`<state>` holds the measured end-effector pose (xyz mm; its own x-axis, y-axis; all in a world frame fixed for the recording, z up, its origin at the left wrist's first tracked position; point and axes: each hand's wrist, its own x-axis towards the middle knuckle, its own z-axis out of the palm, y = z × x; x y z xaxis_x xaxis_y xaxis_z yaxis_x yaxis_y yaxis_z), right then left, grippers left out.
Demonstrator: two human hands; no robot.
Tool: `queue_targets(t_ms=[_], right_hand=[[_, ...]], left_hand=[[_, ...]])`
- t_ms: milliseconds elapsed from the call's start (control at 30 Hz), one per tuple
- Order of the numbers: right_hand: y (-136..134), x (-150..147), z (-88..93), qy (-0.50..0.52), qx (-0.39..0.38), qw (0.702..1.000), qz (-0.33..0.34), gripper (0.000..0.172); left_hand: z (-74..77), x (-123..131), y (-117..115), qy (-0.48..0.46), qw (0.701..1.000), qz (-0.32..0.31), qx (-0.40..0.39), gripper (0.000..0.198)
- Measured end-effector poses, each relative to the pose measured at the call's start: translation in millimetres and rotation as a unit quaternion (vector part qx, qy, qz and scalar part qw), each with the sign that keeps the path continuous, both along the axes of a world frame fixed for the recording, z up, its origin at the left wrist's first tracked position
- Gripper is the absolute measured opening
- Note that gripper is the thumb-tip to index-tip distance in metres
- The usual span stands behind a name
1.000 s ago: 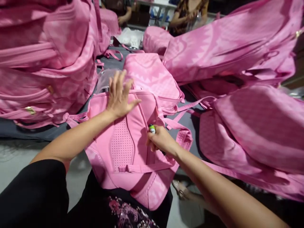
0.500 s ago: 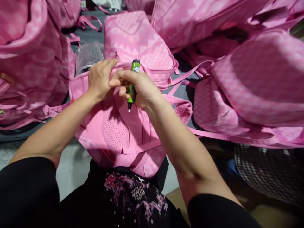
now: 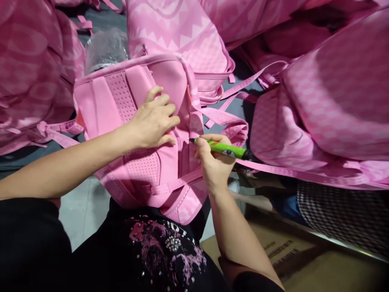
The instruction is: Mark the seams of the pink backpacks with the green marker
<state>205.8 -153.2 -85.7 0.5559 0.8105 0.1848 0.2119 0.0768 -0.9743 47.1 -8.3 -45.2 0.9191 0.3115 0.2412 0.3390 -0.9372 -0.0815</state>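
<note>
A pink backpack [image 3: 105,101] lies back-panel up in front of me, its lower end hanging over the table edge onto my lap. My left hand [image 3: 154,121] rests on the padded back panel, fingers curled and pressing the fabric down. My right hand [image 3: 212,162] grips a green pen-shaped tool [image 3: 221,149], held almost level, its tip pointing left at a pink strap [image 3: 194,121] beside the panel. A chest strap [image 3: 173,184] crosses the backpack's lower part.
Many more pink backpacks are heaped on the left [image 3: 33,69], behind [image 3: 179,36] and on the right [image 3: 334,89] of the dark table top. A clear plastic bag [image 3: 105,48] lies behind the backpack. A cardboard box [image 3: 291,251] and checked cloth [image 3: 343,215] sit lower right.
My hands were together at the backpack's top edge with the tool upright. The left hand has dropped onto the back panel; the right has moved down and turned the tool level.
</note>
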Motion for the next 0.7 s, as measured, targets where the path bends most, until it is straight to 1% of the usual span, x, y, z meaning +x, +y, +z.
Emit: queue_targets(t_ms=[67,100,167,233,300,400,533,600,700], right_hand=[[10,-4,-4.2,-0.017,0.008,0.999,-0.04,0.029],[13,-5,-5.4,-0.025,0.011,0.999,-0.046,0.029],[16,-7,-6.1,-0.036,0.015,0.999,-0.035,0.026],[17,-8,-5.2,-0.04,0.018,0.999,-0.013,0.022],[17,-8,-3.7,-0.042,0.021,0.999,0.004,0.019],[18,-8,-1.6,-0.05,0.02,0.999,-0.004,0.016],[21,-8,1.1,-0.066,0.025,0.997,0.013,0.016],[23,-8,2.8,-0.076,0.031,0.996,0.02,0.015],[24,-5,6.0,-0.109,0.012,0.993,0.04,0.014]], left_hand=[[1.6,2,-3,-0.014,0.999,-0.021,-0.024,0.043],[0.9,2,-6,-0.03,0.998,-0.025,-0.048,0.04],[-3.2,1,-11,-0.061,0.993,-0.017,-0.099,0.037],[-8.6,1,-15,-0.075,0.99,-0.005,-0.122,0.036],[-13.0,1,-17,-0.075,0.991,0.002,-0.115,0.037],[-16.1,2,-17,-0.076,0.991,0.002,-0.107,0.039],[-16.8,3,-17,-0.091,0.988,0.002,-0.128,0.038],[-16.9,3,-17,-0.085,0.989,0.004,-0.121,0.037],[-16.7,4,-18,-0.07,0.991,0.011,-0.11,0.04]])
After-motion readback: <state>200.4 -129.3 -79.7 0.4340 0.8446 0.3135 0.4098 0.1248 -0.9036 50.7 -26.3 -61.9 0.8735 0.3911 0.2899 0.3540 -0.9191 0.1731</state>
